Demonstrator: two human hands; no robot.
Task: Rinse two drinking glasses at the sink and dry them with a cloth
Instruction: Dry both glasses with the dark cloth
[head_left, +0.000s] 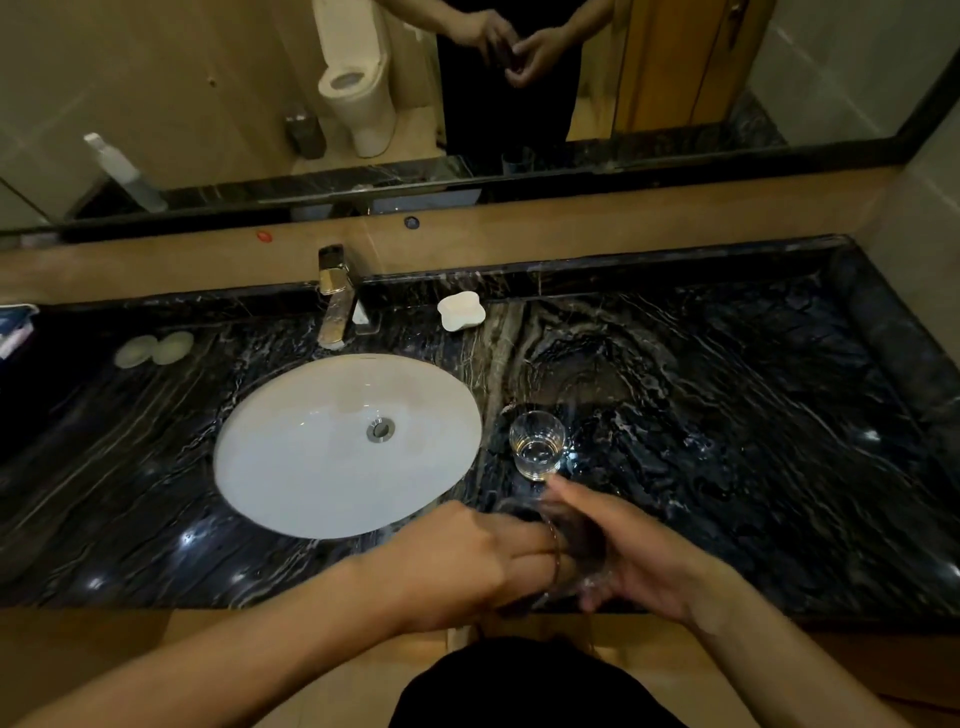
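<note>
Head view: both hands, left (467, 561) and right (639, 561), curled round tilted glass (571, 545) near counter edge; second glass (537, 444) upright just beyond, sink (291, 467) left.

Both forearms are seen bare, with no sleeves reaching the wrists. No rings or watch can be made out on the left hand (467, 561) or the right hand (639, 561). A black garment (530, 686) is worn on the body, seen at the lower edge and again in the mirror (208, 93).
</note>
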